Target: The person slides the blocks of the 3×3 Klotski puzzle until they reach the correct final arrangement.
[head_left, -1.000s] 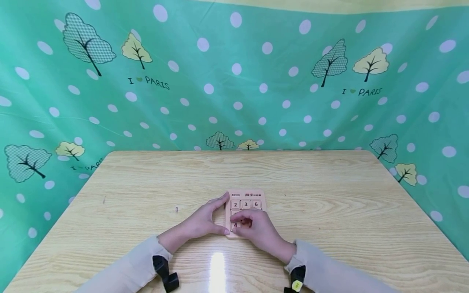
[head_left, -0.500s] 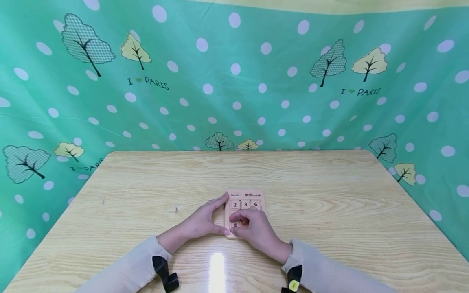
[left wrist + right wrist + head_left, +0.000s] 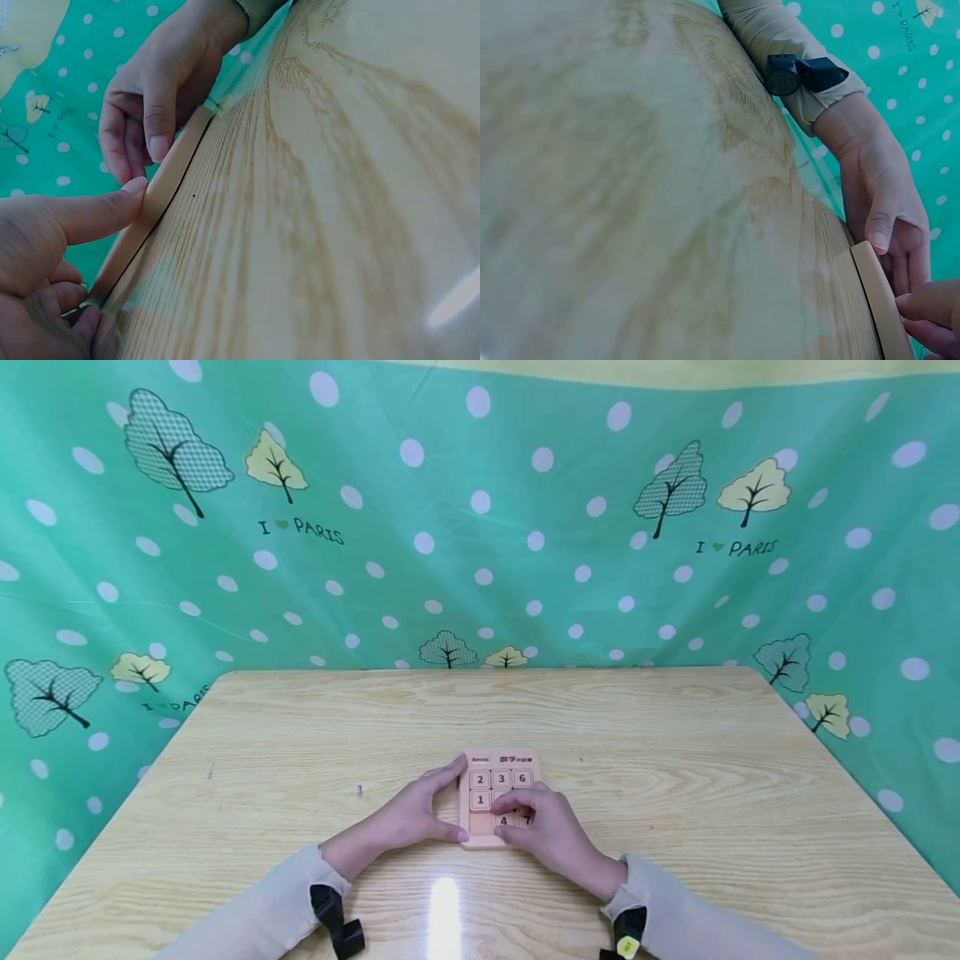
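A pale wooden number slide puzzle (image 3: 474, 842) lies flat on the table, its top row reading 2, 3, 6. Below, the 1 tile shows at the left, and the bottom row has an empty slot at left. My left hand (image 3: 415, 808) grips the puzzle's left side, thumb at the near corner and a finger at the far one. Thumb and index fingertip of my right hand (image 3: 546, 832) pinch at the 4 tile (image 3: 504, 821) in the bottom row, beside the 7 tile (image 3: 526, 821). That hand hides the rest of the middle row. The puzzle's near edge (image 3: 161, 191) shows in the left wrist view.
The wooden table (image 3: 300, 727) extends around the puzzle on all sides. A green dotted cloth (image 3: 480, 560) hangs behind it. Black wrist cameras sit on both sleeves, including the left wrist camera (image 3: 337, 922). Light glares on the table (image 3: 445, 914) near the front.
My right hand has moved right, and the 4 tile has slid from the bottom-left slot to the bottom middle. The 1 tile is uncovered. My left hand stays put.
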`<state>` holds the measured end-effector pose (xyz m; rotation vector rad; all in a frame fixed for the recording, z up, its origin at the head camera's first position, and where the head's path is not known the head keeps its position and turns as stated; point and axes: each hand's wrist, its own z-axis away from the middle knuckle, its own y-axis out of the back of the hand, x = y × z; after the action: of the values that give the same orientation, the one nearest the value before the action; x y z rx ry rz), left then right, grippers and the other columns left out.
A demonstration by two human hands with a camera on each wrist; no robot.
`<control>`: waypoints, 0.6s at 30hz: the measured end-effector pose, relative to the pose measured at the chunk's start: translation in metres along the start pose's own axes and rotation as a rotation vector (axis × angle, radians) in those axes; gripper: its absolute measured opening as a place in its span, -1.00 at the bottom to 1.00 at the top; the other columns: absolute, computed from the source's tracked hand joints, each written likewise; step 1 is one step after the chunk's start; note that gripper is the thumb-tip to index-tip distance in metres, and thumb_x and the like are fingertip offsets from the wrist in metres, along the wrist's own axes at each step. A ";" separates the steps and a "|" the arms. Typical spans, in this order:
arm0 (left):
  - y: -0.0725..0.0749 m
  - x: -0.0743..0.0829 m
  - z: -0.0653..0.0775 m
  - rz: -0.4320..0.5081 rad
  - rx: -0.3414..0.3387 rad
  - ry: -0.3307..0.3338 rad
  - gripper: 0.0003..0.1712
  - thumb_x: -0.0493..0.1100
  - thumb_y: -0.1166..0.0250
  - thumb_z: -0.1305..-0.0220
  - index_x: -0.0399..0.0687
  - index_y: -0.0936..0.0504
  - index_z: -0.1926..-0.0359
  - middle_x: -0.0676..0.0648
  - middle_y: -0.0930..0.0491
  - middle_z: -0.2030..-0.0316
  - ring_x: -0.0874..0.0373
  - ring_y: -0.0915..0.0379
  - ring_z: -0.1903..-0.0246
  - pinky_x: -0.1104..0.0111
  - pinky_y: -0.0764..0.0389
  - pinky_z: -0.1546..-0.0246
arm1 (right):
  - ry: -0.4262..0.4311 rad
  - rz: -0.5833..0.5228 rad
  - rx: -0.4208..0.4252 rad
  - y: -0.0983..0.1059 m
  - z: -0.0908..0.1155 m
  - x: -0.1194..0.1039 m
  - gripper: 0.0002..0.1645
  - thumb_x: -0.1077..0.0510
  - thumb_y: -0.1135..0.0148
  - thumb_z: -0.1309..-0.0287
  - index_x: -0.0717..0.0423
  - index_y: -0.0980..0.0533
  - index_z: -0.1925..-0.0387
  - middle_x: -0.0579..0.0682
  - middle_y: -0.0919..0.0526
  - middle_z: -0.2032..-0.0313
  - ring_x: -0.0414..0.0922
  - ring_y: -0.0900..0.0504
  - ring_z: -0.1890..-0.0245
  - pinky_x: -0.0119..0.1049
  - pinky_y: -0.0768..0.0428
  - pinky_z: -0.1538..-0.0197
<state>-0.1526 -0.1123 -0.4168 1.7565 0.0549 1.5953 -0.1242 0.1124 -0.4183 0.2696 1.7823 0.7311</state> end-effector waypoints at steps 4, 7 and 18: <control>0.000 -0.001 0.001 -0.003 -0.004 0.002 0.18 -0.11 -0.53 0.14 -0.12 -0.03 -0.44 -0.09 0.00 -0.44 -0.09 0.14 -0.42 0.01 0.09 -0.40 | 0.004 -0.013 -0.008 0.001 0.000 0.001 -0.71 0.25 -0.44 0.15 0.01 -0.65 0.28 -0.18 -0.61 0.32 -0.20 -0.47 0.27 -0.38 -0.48 0.18; 0.000 -0.001 0.001 0.001 -0.006 -0.002 0.18 -0.11 -0.53 0.15 -0.11 -0.03 -0.44 -0.08 0.01 -0.44 -0.08 0.14 -0.42 0.02 0.09 -0.40 | -0.004 -0.038 -0.013 0.001 0.001 0.002 -0.71 0.21 -0.45 0.15 -0.01 -0.65 0.27 -0.19 -0.59 0.32 -0.20 -0.47 0.26 -0.37 -0.47 0.15; -0.001 -0.002 0.001 0.002 0.003 -0.006 0.19 -0.10 -0.54 0.15 -0.11 -0.03 -0.45 -0.11 0.00 -0.44 -0.09 0.15 -0.42 0.01 0.09 -0.40 | 0.004 -0.121 0.017 0.003 -0.009 0.014 -0.74 0.12 -0.46 0.09 -0.06 -0.67 0.26 -0.13 -0.58 0.30 -0.16 -0.46 0.25 -0.39 -0.48 0.17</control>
<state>-0.1522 -0.1130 -0.4185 1.7638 0.0525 1.5920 -0.1381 0.1186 -0.4259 0.1704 1.7928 0.6314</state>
